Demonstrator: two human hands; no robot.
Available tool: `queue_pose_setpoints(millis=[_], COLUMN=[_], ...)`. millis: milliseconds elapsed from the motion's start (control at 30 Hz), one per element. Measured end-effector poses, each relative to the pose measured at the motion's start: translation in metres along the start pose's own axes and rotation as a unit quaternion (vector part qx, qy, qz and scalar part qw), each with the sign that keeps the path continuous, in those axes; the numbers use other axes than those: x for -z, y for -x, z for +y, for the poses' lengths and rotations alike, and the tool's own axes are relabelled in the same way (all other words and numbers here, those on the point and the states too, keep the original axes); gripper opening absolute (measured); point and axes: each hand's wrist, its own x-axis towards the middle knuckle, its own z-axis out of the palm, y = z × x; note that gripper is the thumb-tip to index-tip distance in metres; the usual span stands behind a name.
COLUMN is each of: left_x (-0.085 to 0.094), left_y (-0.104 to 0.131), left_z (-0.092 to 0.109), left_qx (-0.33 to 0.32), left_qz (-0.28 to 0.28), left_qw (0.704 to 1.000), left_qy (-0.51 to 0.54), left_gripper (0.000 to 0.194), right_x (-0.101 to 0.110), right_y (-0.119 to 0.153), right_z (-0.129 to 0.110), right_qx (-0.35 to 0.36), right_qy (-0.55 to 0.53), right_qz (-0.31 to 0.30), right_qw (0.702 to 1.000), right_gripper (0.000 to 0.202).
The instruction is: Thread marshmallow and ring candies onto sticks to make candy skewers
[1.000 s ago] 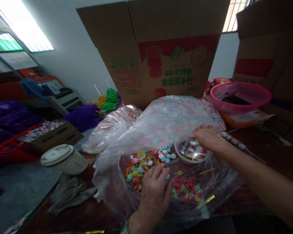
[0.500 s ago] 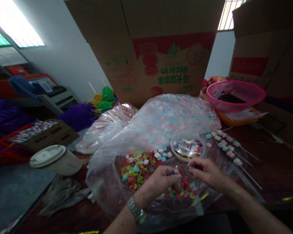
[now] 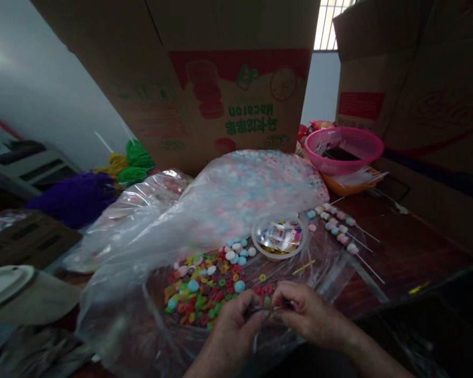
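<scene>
My left hand (image 3: 236,325) and my right hand (image 3: 309,317) meet low in the middle, fingertips pinched almost together. Something small and thin is between them, but I cannot make out what it is. Colourful ring-shaped candies (image 3: 205,291) lie to the left of my left hand on clear plastic, and a few red ones show just behind my fingers. Beyond my hands stands a round clear tub (image 3: 256,247) with shiny printed pieces and gold ties in it. A loose gold twist tie (image 3: 303,267) lies on the plastic beyond my right hand.
Behind rises a large bag of pastel candies (image 3: 240,194), with a cardboard box (image 3: 244,126) at its back. Skewers of marshmallow-like candies (image 3: 341,229) lie on the right. A pink basket (image 3: 347,167) stands farther back. On the left is a lidded pale container (image 3: 35,299).
My hands have come together and sit lower in the view; before, they were apart. The view has turned right. The wristwatch on my left arm no longer shows.
</scene>
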Motion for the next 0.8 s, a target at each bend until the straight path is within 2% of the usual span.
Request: queue_pose_setpoints(millis=[100,167,267,333,400,500,567,633,700,767,800], left_x=[0.004,0.004,0.001,0.0,0.003,0.014,0.022,0.029,0.035,0.04,0.042], left_y=[0.001,0.001,0.001,0.0,0.0,0.003,0.006,0.011,0.014,0.017,0.018], left_z=[0.004,0.006,0.003,-0.002,-0.008,-0.01,-0.009,-0.008,-0.006,-0.004,-0.003], left_qx=[0.003,0.006,-0.003,-0.04,-0.095,-0.158,-0.185,-0.206,-0.216,-0.223,-0.225], left_qz=[-0.045,-0.057,-0.037,-0.019,0.004,0.043,0.055,0.058,0.055,0.051,0.048], left_qw=[0.998,0.996,0.999,0.998,0.99,0.973,0.965,0.96,0.956,0.951,0.949], left_qy=[0.048,0.072,0.035,-0.033,-0.105,-0.164,-0.176,-0.18,-0.19,-0.206,-0.216], left_gripper=[0.014,0.016,0.02,0.025,0.027,0.032,0.033,0.032,0.032,0.033,0.033], right_x=[-0.001,-0.006,-0.014,-0.007,0.016,0.075,0.114,0.142,0.157,0.16,0.158], right_y=[0.007,0.01,0.01,0.01,0.012,0.022,0.033,0.043,0.052,0.06,0.063], right_z=[0.003,0.009,0.022,0.033,0.045,0.06,0.071,0.084,0.098,0.108,0.11], right_qx=[-0.016,-0.023,-0.016,-0.027,-0.059,-0.125,-0.17,-0.2,-0.211,-0.207,-0.183], right_qy=[-0.071,-0.065,0.013,0.114,0.227,0.33,0.397,0.439,0.476,0.513,0.526], right_qz=[0.018,0.042,0.07,0.103,0.17,0.277,0.314,0.318,0.301,0.287,0.289], right_qw=[0.997,0.997,0.997,0.988,0.957,0.893,0.845,0.816,0.799,0.782,0.778], right_gripper=[0.011,0.019,0.034,0.046,0.054,0.048,0.038,0.034,0.033,0.034,0.034])
